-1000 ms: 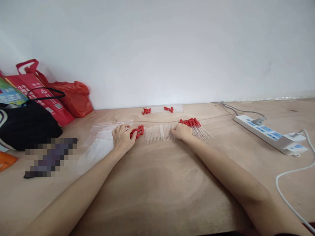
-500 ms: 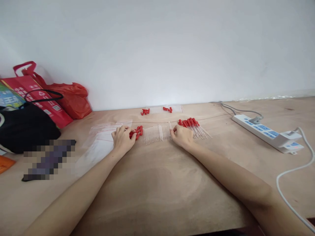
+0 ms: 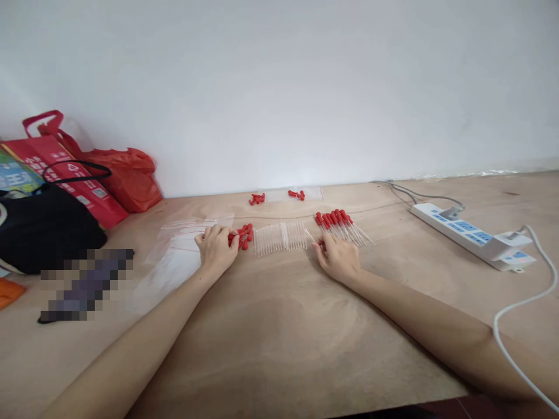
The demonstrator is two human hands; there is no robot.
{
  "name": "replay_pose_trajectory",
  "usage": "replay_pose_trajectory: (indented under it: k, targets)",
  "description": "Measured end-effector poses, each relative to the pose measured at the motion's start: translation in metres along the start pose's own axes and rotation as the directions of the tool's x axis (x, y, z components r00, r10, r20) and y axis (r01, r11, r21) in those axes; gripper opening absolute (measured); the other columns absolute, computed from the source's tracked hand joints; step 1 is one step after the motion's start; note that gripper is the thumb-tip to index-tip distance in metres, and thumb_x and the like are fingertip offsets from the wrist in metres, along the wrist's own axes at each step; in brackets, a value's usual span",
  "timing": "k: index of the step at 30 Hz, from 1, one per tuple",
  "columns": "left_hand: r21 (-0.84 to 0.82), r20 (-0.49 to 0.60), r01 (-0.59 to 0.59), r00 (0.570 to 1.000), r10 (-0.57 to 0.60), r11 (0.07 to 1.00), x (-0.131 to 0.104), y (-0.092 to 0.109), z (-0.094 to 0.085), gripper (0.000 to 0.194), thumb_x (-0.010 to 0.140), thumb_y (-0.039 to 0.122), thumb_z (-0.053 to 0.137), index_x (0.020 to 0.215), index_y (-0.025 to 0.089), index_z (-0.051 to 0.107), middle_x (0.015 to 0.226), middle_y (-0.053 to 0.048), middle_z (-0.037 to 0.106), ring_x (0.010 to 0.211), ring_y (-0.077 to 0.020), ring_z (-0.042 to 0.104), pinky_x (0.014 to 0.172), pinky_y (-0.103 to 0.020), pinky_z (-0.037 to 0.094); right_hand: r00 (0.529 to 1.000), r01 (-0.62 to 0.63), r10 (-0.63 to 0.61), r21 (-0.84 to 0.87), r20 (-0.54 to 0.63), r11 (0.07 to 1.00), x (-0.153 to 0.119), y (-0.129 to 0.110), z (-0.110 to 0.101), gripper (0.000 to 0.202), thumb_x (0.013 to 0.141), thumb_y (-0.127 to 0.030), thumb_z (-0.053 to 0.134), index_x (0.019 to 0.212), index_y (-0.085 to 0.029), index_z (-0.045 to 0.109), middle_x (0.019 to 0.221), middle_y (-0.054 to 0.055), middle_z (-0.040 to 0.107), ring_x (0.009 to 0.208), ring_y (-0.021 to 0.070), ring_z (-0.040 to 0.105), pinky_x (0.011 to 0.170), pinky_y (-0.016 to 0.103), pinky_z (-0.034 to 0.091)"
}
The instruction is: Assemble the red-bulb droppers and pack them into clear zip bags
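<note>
My right hand [image 3: 338, 256] is closed in a pinch on a thin clear glass dropper tube [image 3: 309, 235], its tip pointing up and left. Close by on its left lies a row of similar clear dropper tubes [image 3: 279, 237], side by side on the table. Just beyond it are several assembled droppers with red bulbs [image 3: 335, 219], fanned out. My left hand [image 3: 217, 249] rests at a small pile of red rubber bulbs [image 3: 247, 233], fingers curled and pinched on a red bulb [image 3: 232, 238], partly hidden by the fingers.
Clear zip bags [image 3: 174, 247] lie under and left of my left hand. More red bulbs [image 3: 257, 199] and tubes [image 3: 275, 196] sit near the wall. A power strip [image 3: 471, 235] with cables stands right; a red bag [image 3: 131, 177] and black bag [image 3: 48, 227] stand left.
My right hand has drawn back towards me and slightly right, lifting a glass tube away from the right end of the row. My left hand has barely moved.
</note>
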State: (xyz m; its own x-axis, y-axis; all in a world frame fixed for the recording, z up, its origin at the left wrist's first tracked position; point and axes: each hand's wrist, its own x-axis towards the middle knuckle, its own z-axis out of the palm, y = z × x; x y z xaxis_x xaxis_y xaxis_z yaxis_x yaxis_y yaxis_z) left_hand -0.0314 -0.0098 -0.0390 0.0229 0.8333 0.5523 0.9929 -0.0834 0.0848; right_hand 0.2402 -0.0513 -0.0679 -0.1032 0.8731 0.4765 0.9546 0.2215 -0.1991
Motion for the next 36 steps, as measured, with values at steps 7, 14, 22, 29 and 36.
replay_pose_trajectory:
  k: [7, 14, 22, 29, 36]
  targets:
    - [-0.274, -0.138, -0.175, 0.98, 0.142, 0.946, -0.012, 0.015, -0.004, 0.011, 0.08, 0.023, 0.045, 0.079, 0.017, 0.055, 0.085, -0.007, 0.059, 0.088, -0.0239, 0.051, 0.078, -0.039, 0.037, 0.988, 0.148, -0.143, 0.111, -0.05, 0.983, 0.003, 0.004, 0.013, 0.024, 0.089, -0.026, 0.027, 0.081, -0.014, 0.047, 0.079, 0.009, 0.058, 0.07, 0.0186, 0.051, 0.067, 0.031, 0.03]
    - [-0.631, 0.019, -0.308, 0.911, 0.411, 0.712, -0.045, 0.055, 0.002, 0.017, 0.085, 0.017, 0.038, 0.1, 0.016, 0.046, 0.09, -0.006, 0.059, 0.081, -0.0167, 0.058, 0.071, -0.029, 0.046, 0.913, 0.393, -0.408, 0.331, -0.027, 0.858, 0.001, 0.001, 0.012, 0.022, 0.087, -0.016, 0.03, 0.099, -0.015, 0.048, 0.092, 0.009, 0.058, 0.086, 0.0175, 0.051, 0.072, 0.029, 0.032]
    - [-0.659, 0.022, -0.352, 0.874, 0.485, 0.664, -0.044, 0.058, -0.002, 0.019, 0.085, 0.012, 0.037, 0.092, 0.016, 0.055, 0.085, -0.005, 0.058, 0.08, -0.0153, 0.056, 0.072, -0.028, 0.046, 0.868, 0.481, -0.493, 0.332, -0.053, 0.812, 0.0, -0.005, 0.009, 0.023, 0.087, -0.016, 0.033, 0.099, -0.015, 0.053, 0.083, 0.007, 0.058, 0.077, 0.016, 0.05, 0.073, 0.03, 0.032]
    - [-0.692, 0.019, -0.322, 0.887, 0.462, 0.646, -0.044, 0.059, -0.003, 0.014, 0.085, 0.016, 0.042, 0.086, 0.016, 0.056, 0.078, -0.003, 0.061, 0.072, -0.0136, 0.057, 0.066, -0.024, 0.045, 0.84, 0.535, -0.538, 0.275, -0.071, 0.799, 0.0, -0.005, 0.008, 0.022, 0.086, -0.015, 0.035, 0.094, -0.016, 0.055, 0.079, 0.005, 0.058, 0.073, 0.0147, 0.051, 0.075, 0.032, 0.028]
    - [-0.717, 0.076, -0.266, 0.889, 0.451, 0.644, -0.044, 0.059, -0.004, 0.013, 0.083, 0.017, 0.044, 0.083, 0.016, 0.057, 0.074, 0.0, 0.063, 0.067, -0.0119, 0.057, 0.062, -0.021, 0.044, 0.799, 0.593, -0.593, 0.302, -0.102, 0.747, -0.001, -0.004, 0.008, 0.02, 0.084, -0.013, 0.037, 0.09, -0.016, 0.056, 0.079, 0.004, 0.06, 0.074, 0.013, 0.051, 0.076, 0.032, 0.026]
